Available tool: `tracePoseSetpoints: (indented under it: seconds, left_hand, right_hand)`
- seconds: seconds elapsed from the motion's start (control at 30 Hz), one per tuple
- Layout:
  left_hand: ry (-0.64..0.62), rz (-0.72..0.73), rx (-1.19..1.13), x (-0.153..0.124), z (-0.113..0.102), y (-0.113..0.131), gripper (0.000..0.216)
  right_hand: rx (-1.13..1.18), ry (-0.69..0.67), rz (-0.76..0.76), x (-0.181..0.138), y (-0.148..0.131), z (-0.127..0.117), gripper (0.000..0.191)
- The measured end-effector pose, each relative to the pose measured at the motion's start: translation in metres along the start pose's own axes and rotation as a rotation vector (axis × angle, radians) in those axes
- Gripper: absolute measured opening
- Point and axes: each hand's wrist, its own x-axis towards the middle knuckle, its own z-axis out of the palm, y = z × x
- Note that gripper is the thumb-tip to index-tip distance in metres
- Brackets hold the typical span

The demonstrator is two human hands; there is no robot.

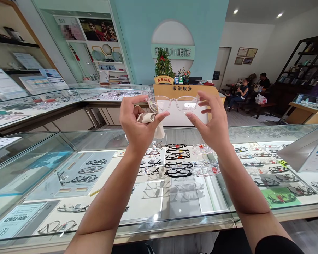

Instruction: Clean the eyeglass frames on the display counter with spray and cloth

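This is an optician's shop. A glass-topped display bench (185,229) at six o'clock holds rows of spectacle frames (178,172); another glass case (69,124) runs at nine. At twelve, a wall sign (184,52) ends in the characters for spectacles, above a wooden bench (182,92) lettered for cashier service.

Blk slv (278,245), R arm (245,181), ends abv elbow (254,213); L forearm (116,190) bare.

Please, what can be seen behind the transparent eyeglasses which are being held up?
Behind the eyeglasses stands a desk, wooden with a white front panel. The left grip, right grip and cloth hide whatever lies directly behind them.
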Motion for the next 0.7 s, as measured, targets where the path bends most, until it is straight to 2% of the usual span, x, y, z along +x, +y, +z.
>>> tracePoseSetpoints:
  seconds: [0.2,0.4,0.7]
  left_hand:
    - [0.064,-0.057,-0.026,0.000,0.003,0.011,0.071]
    - [0.092,-0.052,-0.006,0.001,0.004,0.018,0.070]
    - [0.069,-0.057,-0.055,-0.002,0.002,0.018,0.068]
  right_hand:
    - [0.150,-0.009,0.050,0.000,0.001,0.001,0.048]
    - [0.170,-0.022,0.011,0.001,0.002,-0.001,0.044]
    - [0.153,-0.018,0.016,0.000,0.000,-0.001,0.044]
